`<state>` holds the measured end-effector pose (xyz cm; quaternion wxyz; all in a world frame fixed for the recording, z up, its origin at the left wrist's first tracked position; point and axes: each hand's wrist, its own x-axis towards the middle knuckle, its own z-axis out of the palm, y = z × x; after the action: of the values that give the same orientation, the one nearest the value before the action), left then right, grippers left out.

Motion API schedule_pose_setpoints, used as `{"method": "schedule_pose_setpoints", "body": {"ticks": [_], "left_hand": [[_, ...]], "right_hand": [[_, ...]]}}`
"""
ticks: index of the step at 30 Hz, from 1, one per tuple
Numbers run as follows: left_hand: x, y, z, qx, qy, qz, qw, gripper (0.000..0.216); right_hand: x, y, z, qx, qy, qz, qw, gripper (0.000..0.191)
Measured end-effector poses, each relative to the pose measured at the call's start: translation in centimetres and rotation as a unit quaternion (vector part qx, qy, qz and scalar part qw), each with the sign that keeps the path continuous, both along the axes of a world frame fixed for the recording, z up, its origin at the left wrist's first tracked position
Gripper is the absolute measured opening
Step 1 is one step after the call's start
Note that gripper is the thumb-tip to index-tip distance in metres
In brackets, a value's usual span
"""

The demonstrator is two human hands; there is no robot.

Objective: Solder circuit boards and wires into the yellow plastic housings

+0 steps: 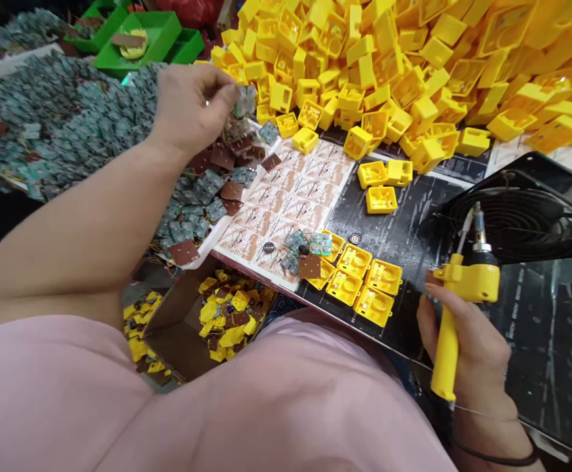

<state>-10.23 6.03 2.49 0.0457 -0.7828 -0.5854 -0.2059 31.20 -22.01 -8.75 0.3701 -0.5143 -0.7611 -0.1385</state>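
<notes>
1. Left hand (190, 108): raised over the bench, fingers bunched, thumb and fingertips pinching a small grey-green square circuit board (245, 101).
2. Pinched board: held in the air just above a loose heap of grey-green and brown circuit boards (211, 187), close to the near edge of the yellow pile.
3. Right hand (472, 351): wrapped around the grip of a yellow pistol-shaped soldering iron (455, 314), metal tip pointing up, beside a black fan grille (516, 216).
4. Row of 6 open yellow plastic square housings (359, 278): laid side by side on a black bench mat (398, 223), between the 2 hands.
5. Large pile of yellow plastic housings (413, 65): spread across the far right.
6. Sheet of pinkish printed squares (286, 203): flat beside the heap.
7. Brown cardboard box (182, 321) of yellow and brown parts: at the lap edge.
8. Green plastic trays (143, 39): far left.
</notes>
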Motion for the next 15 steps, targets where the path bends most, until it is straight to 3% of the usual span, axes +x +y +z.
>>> {"method": "schedule_pose_setpoints", "body": {"ticks": [3,6,8,11,13,15], "left_hand": [[2.3,-2.2,0.9,-0.045,-0.213,-0.050,0.975,0.053],[5.5,-4.0,-0.1,-0.191,-0.380,-0.158,0.891,0.033],[8.1,-5.5,-1.5,-0.282,-0.393,-0.214,0.849,0.030],[12.4,-8.7,-3.9,-0.405,-0.330,-0.285,0.804,0.031],[15.1,-11.1,-5.1,-0.480,-0.305,-0.320,0.758,0.031],[17.0,-12.9,-5.8,-0.526,-0.325,-0.326,0.715,0.029]], "right_hand": [[-0.1,0.1,0.4,-0.009,0.026,0.019,0.999,0.070],[-0.7,0.0,0.8,-0.008,0.078,0.044,0.996,0.070],[-1.4,0.0,1.3,0.005,0.108,0.043,0.993,0.070],[-2.6,0.3,2.6,-0.012,0.122,0.048,0.991,0.072],[-3.4,0.8,3.6,-0.033,0.144,0.093,0.985,0.075],[-3.9,1.3,4.2,-0.045,0.143,0.131,0.980,0.064]]}}
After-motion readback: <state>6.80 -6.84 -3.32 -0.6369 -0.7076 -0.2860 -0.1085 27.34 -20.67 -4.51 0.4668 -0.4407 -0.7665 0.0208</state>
